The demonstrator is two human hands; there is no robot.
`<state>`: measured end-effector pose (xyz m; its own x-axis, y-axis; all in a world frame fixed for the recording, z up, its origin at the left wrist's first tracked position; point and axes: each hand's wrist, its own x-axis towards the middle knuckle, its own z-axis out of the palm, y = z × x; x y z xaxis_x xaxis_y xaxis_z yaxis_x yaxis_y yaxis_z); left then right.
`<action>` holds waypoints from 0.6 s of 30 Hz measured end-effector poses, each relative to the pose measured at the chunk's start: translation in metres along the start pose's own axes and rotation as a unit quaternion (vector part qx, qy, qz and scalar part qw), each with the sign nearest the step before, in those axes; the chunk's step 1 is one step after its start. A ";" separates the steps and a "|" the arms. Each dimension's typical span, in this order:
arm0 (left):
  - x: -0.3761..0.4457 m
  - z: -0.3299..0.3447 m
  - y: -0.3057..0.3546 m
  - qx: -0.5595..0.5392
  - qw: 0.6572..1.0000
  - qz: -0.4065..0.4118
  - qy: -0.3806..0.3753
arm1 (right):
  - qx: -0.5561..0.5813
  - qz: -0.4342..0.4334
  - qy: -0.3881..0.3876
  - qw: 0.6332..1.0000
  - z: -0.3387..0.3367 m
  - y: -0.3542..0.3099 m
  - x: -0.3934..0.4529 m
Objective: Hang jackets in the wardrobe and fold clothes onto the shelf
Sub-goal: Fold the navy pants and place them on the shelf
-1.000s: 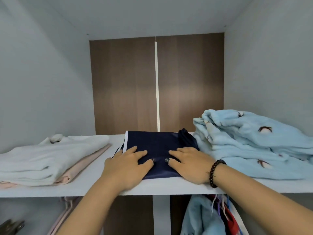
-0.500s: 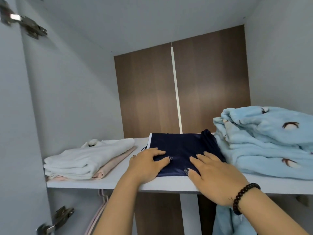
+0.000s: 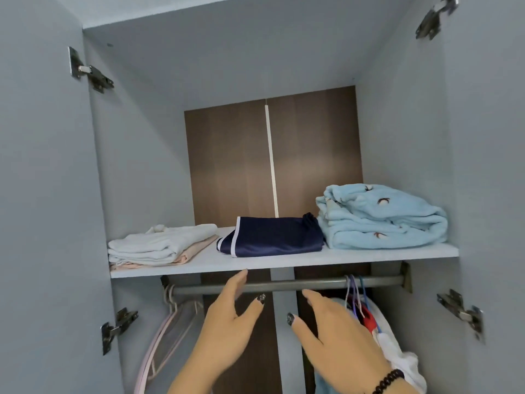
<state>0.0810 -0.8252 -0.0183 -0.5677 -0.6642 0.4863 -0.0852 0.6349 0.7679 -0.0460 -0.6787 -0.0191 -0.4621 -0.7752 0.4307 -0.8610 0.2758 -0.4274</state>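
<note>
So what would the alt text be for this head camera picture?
Two open hands, left and right, hover empty below a wardrobe shelf holding folded white clothes, a navy garment and a light blue fleece. Hangers hang on the rail beneath.

A home bedroom wardrobe: folded clothes on its shelf, hangers on a rail.

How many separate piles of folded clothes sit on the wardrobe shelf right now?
3. A white and pink pile at the left, the folded navy garment in the middle, and a light blue fleece pile at the right. Nothing visible behind them.
</note>
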 end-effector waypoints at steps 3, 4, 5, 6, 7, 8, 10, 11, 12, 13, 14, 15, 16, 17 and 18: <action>-0.073 -0.008 0.007 -0.132 0.989 -0.055 -0.043 | 0.066 0.044 0.008 0.997 0.003 -0.019 -0.066; -0.100 -0.012 0.008 -0.142 0.987 -0.063 -0.049 | 0.084 0.059 0.004 0.995 0.005 -0.025 -0.088; -0.125 -0.018 0.006 -0.145 0.985 -0.072 -0.053 | 0.101 0.078 -0.008 0.992 0.008 -0.031 -0.112; -0.148 -0.024 0.004 -0.142 0.985 -0.078 -0.061 | 0.121 0.098 -0.026 0.988 0.010 -0.037 -0.135; -0.168 -0.029 0.003 -0.136 0.984 -0.089 -0.077 | 0.148 0.113 -0.037 0.982 0.014 -0.042 -0.157; -0.187 -0.034 0.004 -0.131 0.980 -0.105 -0.110 | 0.161 0.126 -0.043 0.978 0.018 -0.046 -0.180; -0.222 -0.041 0.007 -0.130 0.961 -0.152 -0.189 | 0.157 0.157 -0.064 0.973 0.025 -0.055 -0.226; -0.241 -0.044 0.006 -0.121 0.956 -0.164 -0.211 | 0.154 0.178 -0.072 0.969 0.031 -0.057 -0.248; -0.259 -0.045 0.006 -0.098 0.956 -0.165 -0.220 | 0.163 0.206 -0.074 0.962 0.037 -0.060 -0.269; -0.280 -0.046 0.004 -0.062 0.962 -0.149 -0.222 | 0.173 0.226 -0.076 0.956 0.041 -0.064 -0.288; -0.301 -0.047 0.001 -0.025 0.966 -0.121 -0.228 | 0.160 0.232 -0.082 0.956 0.044 -0.069 -0.309; -0.322 -0.048 0.001 -0.001 0.966 -0.099 -0.240 | 0.137 0.235 -0.090 0.958 0.046 -0.075 -0.333; -0.339 -0.048 0.001 0.011 0.964 -0.083 -0.254 | 0.121 0.237 -0.086 0.960 0.049 -0.077 -0.354; -0.355 -0.046 0.000 0.021 0.961 -0.073 -0.266 | 0.118 0.244 -0.079 0.959 0.052 -0.077 -0.376; -0.369 -0.042 -0.003 0.028 0.958 -0.067 -0.279 | 0.120 0.257 -0.070 0.956 0.054 -0.076 -0.397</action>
<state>0.3249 -0.5983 -0.1824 -0.8965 -0.4367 0.0751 -0.2221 0.5895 0.7766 0.2143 -0.4226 -0.2011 -0.7637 -0.6455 0.0118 -0.4467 0.5152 -0.7315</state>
